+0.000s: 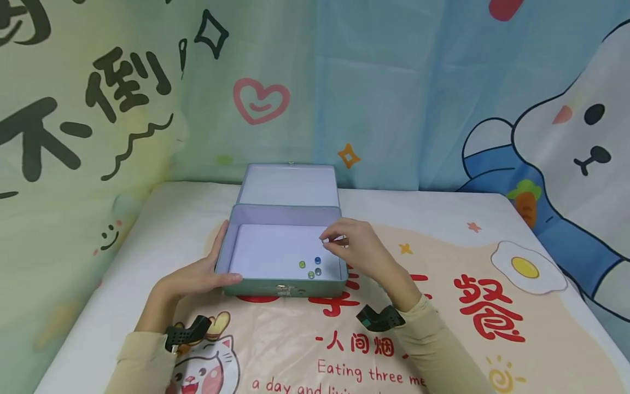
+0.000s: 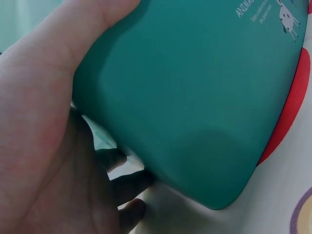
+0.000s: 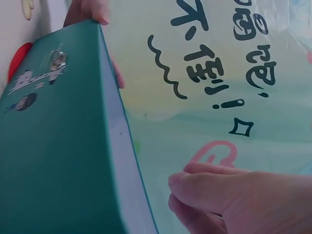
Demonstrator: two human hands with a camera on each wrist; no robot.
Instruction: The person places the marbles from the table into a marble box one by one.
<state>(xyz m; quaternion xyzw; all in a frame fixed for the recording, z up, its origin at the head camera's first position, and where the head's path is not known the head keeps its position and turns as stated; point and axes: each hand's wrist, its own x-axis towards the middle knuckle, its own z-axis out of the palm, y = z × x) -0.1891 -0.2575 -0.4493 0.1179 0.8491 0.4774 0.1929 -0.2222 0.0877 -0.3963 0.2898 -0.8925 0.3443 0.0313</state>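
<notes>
A green metal box with a pale interior lies on the table, its hinged lid standing raised at the back. Several glass marbles, green and blue, sit on the box floor toward the right front. My left hand grips the box's left front corner, thumb on the front rim and fingers along the left side. Above the box's right side, my right hand pinches a small shiny thing, apparently a marble, mostly covered by the fingertips. In the right wrist view, the right fingertips meet beyond the box's rim.
A printed tablecloth with red lettering covers the table under the box. Behind it hangs a patterned curtain along the table's back edge. Both wrists carry small black cameras.
</notes>
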